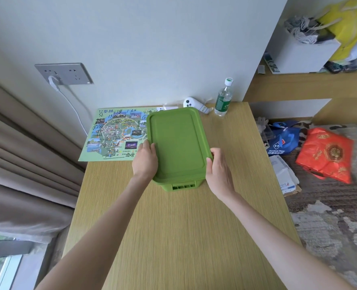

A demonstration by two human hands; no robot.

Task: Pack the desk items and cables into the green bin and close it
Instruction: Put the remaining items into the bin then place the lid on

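the green bin [174, 186] stands on the wooden desk [184, 237], toward its far half, with its lid [176, 141] lying flat on top and only the near wall with its slotted handle showing below. the left hand [145, 161] grasps the lid's left edge near the front corner, thumb on top and fingers down the side. the right hand [220, 170] grasps the right edge the same way. the bin's far left corner overlaps a printed map [112, 132] covered in handwriting. behind the bin, against the wall, lie a white controller [194, 104] and, just right of it, 1 upright water bottle [223, 99]. a white cable [75, 109] runs down from the wall socket [65, 73].
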